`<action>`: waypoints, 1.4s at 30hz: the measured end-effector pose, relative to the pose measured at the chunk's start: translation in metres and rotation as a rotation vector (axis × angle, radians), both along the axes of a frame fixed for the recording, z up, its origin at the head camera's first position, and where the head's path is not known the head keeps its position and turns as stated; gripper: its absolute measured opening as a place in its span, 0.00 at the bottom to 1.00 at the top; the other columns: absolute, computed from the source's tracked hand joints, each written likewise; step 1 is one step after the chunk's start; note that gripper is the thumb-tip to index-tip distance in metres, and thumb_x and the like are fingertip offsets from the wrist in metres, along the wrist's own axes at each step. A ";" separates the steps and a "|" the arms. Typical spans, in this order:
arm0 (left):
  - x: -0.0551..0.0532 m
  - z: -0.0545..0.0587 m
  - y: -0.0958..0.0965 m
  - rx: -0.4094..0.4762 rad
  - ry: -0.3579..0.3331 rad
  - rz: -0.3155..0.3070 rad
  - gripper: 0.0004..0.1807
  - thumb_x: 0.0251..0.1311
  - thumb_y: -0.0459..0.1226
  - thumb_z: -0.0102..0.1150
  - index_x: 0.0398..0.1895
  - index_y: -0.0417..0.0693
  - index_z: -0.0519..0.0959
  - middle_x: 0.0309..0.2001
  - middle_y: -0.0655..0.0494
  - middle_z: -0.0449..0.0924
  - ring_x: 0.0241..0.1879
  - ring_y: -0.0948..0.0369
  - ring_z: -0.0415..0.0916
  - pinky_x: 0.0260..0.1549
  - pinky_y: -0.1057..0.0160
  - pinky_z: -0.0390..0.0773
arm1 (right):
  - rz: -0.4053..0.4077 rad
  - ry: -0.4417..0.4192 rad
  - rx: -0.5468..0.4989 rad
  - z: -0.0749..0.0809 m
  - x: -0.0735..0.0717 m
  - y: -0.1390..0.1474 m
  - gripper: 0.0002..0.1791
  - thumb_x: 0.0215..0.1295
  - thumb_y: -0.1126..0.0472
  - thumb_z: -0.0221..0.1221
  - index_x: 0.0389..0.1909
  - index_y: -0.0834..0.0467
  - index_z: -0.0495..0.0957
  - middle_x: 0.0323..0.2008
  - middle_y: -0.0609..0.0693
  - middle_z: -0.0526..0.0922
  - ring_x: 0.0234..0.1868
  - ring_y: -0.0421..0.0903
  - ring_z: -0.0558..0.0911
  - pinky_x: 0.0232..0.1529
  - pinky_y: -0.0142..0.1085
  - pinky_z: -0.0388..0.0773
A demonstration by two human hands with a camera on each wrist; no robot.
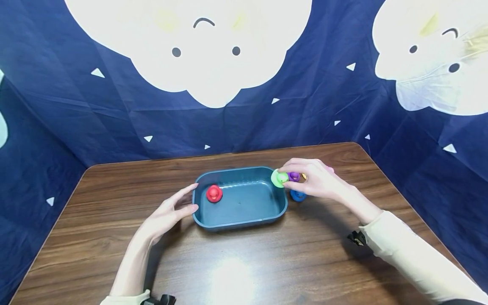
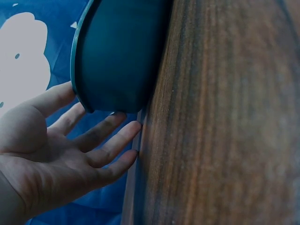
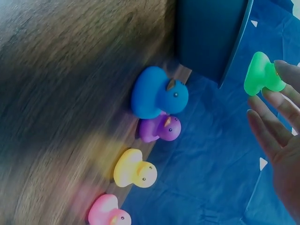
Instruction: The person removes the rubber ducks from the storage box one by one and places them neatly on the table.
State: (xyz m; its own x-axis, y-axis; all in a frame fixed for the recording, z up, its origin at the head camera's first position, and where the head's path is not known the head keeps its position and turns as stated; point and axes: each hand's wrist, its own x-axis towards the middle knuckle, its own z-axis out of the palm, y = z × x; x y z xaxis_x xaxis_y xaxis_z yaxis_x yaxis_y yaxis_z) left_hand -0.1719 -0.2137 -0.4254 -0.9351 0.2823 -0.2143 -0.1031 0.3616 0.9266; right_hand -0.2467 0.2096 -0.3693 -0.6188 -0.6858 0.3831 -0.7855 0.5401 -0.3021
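A teal plastic bin (image 1: 244,205) stands on the wooden table, with a red rubber duck (image 1: 214,193) inside near its left end. At the bin's left rim, my left hand (image 1: 164,218) rests its thumb and fingertips with the fingers spread, as the left wrist view also shows. My right hand (image 1: 318,178) pinches a green rubber duck (image 3: 260,75) by its head, raised at the bin's right edge. Below that hand, right of the bin, stand a blue duck (image 3: 150,93), a purple duck (image 3: 157,129), a yellow duck (image 3: 133,171) and a pink duck (image 3: 105,212).
The brown wooden table (image 1: 95,220) reaches back to a dark blue cloth backdrop (image 1: 114,123) printed with white clouds and triangles. Glare shows on the table in front of the bin. A black device (image 1: 357,238) sits at the right cuff.
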 end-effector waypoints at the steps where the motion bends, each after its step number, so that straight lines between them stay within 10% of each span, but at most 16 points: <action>1: 0.000 0.000 0.000 -0.001 0.000 0.001 0.39 0.72 0.43 0.60 0.82 0.60 0.56 0.77 0.37 0.62 0.73 0.41 0.68 0.75 0.37 0.61 | -0.013 -0.001 0.007 0.000 0.000 0.001 0.18 0.61 0.55 0.74 0.52 0.49 0.87 0.43 0.39 0.86 0.33 0.32 0.76 0.30 0.30 0.75; 11: 0.000 0.000 0.000 -0.021 -0.014 0.005 0.40 0.72 0.45 0.61 0.82 0.62 0.55 0.77 0.38 0.62 0.74 0.41 0.67 0.75 0.36 0.60 | -0.052 0.029 0.029 0.000 0.002 0.012 0.16 0.60 0.55 0.74 0.49 0.48 0.87 0.43 0.38 0.86 0.40 0.32 0.80 0.41 0.34 0.82; 42: 0.001 0.001 0.001 -0.019 -0.006 0.008 0.39 0.72 0.44 0.61 0.82 0.60 0.55 0.76 0.38 0.63 0.74 0.41 0.67 0.76 0.36 0.60 | -0.103 0.004 -0.008 -0.007 0.005 0.049 0.16 0.56 0.59 0.76 0.46 0.47 0.86 0.41 0.35 0.87 0.37 0.31 0.79 0.34 0.26 0.75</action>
State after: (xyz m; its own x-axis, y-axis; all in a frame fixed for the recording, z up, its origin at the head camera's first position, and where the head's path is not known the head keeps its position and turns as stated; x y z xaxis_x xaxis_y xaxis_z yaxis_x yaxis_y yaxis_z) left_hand -0.1711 -0.2130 -0.4244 -0.9360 0.2704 -0.2253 -0.1118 0.3783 0.9189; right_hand -0.2416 0.2585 -0.3766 -0.6844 -0.6151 0.3914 -0.7271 0.6159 -0.3035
